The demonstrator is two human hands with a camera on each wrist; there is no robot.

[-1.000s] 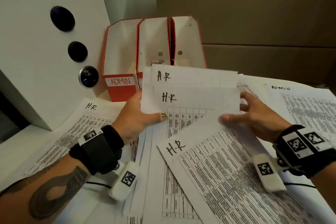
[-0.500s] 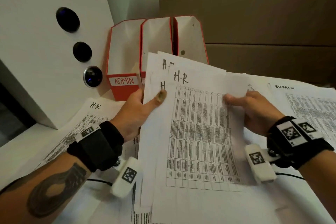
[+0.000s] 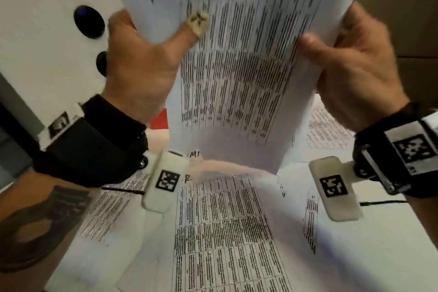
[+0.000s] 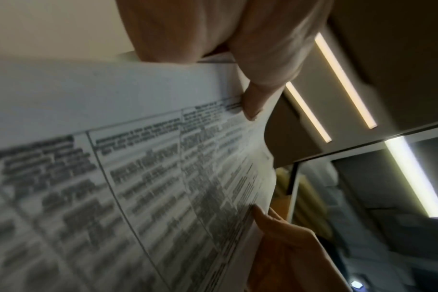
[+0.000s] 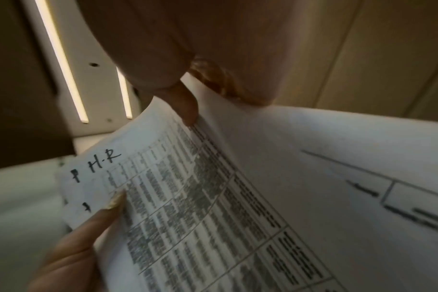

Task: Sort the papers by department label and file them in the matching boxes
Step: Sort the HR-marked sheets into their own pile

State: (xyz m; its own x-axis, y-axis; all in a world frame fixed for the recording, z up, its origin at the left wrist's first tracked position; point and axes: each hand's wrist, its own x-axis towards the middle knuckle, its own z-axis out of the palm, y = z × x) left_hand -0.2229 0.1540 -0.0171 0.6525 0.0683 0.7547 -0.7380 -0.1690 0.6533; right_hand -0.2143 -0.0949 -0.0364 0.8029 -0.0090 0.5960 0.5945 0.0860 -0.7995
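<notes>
White H.R sheets (image 3: pixel 237 73) being lifted off table (image 3: pixel 71 256); left hand (image 3: pixel 139 64) and right hand (image 3: pixel 355 73) both pinching side edges, thumbs in front; more sheets (image 3: pixel 225 232) lying below.

White cabinet (image 3: pixel 47 31) with dark round holes, brown panelled wall (image 3: pixel 407 19), ceiling strip lights (image 4: pixel 345 79)

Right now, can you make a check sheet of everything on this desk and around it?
Surface: desk, mostly covered by loose printed sheets.
Job's things: stack of papers held upright off the desk; top sheet marked H.R. in the right wrist view. A red box peeks out behind.
Clutter: nothing seen.
Hands: left hand and right hand each grip a side of the stack.
Cables: thin black cable from the right wrist.
Surroundings: white panel with dark round holes; brown wall.
</notes>
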